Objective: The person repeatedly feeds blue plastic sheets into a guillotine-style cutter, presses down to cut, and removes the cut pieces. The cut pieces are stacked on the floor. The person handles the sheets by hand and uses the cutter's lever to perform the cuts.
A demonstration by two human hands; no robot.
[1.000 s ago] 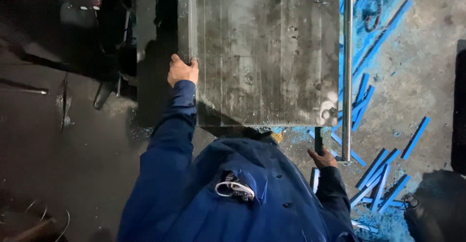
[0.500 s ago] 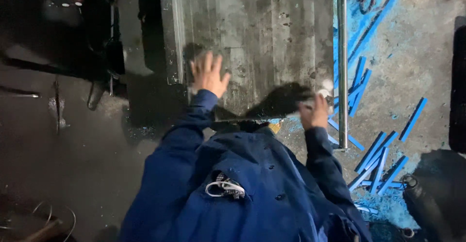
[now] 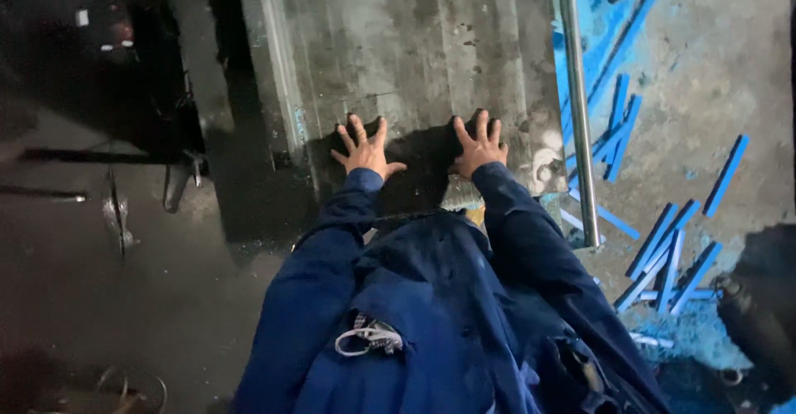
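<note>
1. L hand point(image 3: 363, 150): open, fingers spread, palm flat on top of the grey metal slab point(image 3: 414, 57), near its front edge. Grips nothing.
2. R hand point(image 3: 478, 144): same, open and splayed, palm down on the slab, just beside the L hand w/ a dark shadowed gap btwn them.
3. Slab: wide, worn, streaked surface running away from both hands to the top of the frame. Front edge sits just under the wrists, against the person's body. Its far end is cut off by the frame.
4. Left of L hand: slab's side edge drops to a dark vertical face, then a black gap. Little open room there; beyond it dark machinery point(image 3: 99, 49), too dim to make out.
5. Right of R hand: a pale patch on the slab's corner, then a metal rod point(image 3: 576, 107) running along the slab's right edge, from the frame top down past the wrist.
6. Past the rod: concrete floor point(image 3: 721, 65) w/ blue strips point(image 3: 663, 252) scattered and blue dust; more open room on that side.
7. Below hands: blue jacket sleeves point(image 3: 531, 248) and torso hide the slab's front face and what's under it.
8. Lower right: dark rounded object point(image 3: 759, 314), partly cut off, can't tell what.
</note>
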